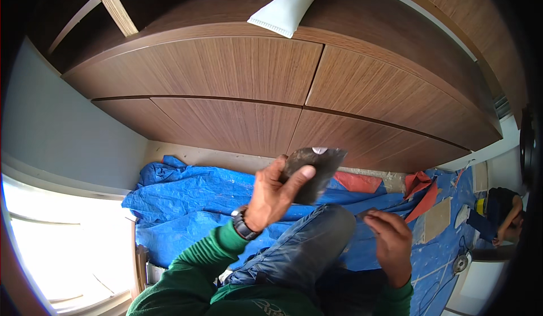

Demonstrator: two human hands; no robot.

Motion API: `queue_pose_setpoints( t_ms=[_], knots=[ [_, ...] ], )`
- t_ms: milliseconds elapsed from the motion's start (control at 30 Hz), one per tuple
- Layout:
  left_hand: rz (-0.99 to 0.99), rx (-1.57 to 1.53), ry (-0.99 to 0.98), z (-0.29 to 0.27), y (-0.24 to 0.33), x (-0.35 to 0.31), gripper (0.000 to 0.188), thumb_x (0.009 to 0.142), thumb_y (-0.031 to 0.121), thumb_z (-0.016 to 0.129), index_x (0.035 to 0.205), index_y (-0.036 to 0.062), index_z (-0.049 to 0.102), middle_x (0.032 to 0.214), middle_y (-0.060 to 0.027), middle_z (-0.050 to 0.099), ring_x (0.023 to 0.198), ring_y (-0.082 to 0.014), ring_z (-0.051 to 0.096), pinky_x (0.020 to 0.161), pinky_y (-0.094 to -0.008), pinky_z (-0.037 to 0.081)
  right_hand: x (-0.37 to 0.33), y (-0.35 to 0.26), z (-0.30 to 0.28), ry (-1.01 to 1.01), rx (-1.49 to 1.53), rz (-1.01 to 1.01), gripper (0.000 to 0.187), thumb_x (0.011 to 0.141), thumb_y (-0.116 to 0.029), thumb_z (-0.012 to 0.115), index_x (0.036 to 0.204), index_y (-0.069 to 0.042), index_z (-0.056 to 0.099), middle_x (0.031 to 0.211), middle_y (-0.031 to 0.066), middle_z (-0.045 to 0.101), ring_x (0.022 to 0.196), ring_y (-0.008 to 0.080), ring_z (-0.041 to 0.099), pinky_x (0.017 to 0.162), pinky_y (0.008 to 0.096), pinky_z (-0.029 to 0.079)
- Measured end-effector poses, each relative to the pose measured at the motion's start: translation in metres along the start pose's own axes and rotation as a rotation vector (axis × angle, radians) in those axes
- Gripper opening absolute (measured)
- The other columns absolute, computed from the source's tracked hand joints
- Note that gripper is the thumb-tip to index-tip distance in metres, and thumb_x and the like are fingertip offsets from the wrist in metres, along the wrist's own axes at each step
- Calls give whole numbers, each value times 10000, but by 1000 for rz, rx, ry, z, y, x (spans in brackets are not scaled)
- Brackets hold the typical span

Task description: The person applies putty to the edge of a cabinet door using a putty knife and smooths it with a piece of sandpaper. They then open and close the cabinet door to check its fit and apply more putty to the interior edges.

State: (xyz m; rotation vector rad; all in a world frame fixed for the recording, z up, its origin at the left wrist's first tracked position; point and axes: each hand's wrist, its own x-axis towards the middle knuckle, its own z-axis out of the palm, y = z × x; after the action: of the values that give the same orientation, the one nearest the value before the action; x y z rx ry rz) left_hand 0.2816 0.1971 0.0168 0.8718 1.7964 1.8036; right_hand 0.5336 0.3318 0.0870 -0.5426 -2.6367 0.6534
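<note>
My left hand (267,197) grips a dark, flat plate (321,172) with its thumb laid across the face. A small white dab (320,150) sits by the plate's far edge. To the right, above the blue tarp, my right hand (390,239) is closed in a pinch. Something small and dark shows at its fingertips, too little to name. A white squeeze tube (291,5) with red print lies on top of the wood-grain cabinet (226,70), its flat crimped end jutting past the front edge.
Crumpled blue tarp (192,197) covers the floor, with a red sheet (421,194) at the right. A round power tool (461,263) with a cord lies there. Another person (503,217) crouches at far right. A wooden strip (115,5) stands at upper left.
</note>
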Motion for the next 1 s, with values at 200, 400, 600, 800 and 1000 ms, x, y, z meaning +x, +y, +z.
queue_pose_setpoints(
  t_ms=[200, 400, 600, 800, 1000],
  knots=[
    [686, 974, -19, -75, -20, 52, 262, 787, 263, 837, 802, 53, 681, 1470, -198, 523, 1390, -393, 473, 1143, -562, 387, -16, 2, -14, 136, 48, 182, 217, 894, 53, 698, 1100, -13, 718, 1088, 160, 733, 995, 304, 724, 863, 373, 570],
    [752, 1138, -49, -97, -33, 70, 315, 767, 304, 845, 701, 71, 644, 1528, -185, 474, 1432, -372, 419, 1179, -600, 322, -14, -6, 2, 174, 86, 165, 214, 881, 53, 721, 1087, -4, 724, 1073, 156, 735, 981, 302, 723, 857, 370, 570],
    [747, 1087, 30, -88, -42, 77, 315, 747, 298, 857, 702, 57, 660, 1468, -228, 480, 1333, -425, 466, 1150, -603, 353, -10, -2, 10, 202, 120, 91, 254, 856, 65, 748, 1103, 6, 737, 1057, 162, 731, 962, 282, 722, 844, 348, 571],
    [747, 1030, 8, -88, -32, 79, 269, 715, 250, 870, 747, 29, 720, 1369, -213, 512, 1305, -427, 478, 1088, -592, 408, 9, -12, 36, 267, 186, 78, 259, 861, 77, 741, 1114, 17, 736, 1061, 162, 722, 942, 267, 713, 839, 328, 567],
    [706, 964, -98, -101, -27, 77, 262, 711, 249, 876, 769, 34, 738, 1367, -211, 523, 1294, -413, 487, 1055, -561, 433, 31, -24, 56, 262, 242, -9, 259, 886, 64, 734, 1140, 15, 729, 1092, 157, 714, 978, 268, 709, 856, 337, 570]
  ],
)
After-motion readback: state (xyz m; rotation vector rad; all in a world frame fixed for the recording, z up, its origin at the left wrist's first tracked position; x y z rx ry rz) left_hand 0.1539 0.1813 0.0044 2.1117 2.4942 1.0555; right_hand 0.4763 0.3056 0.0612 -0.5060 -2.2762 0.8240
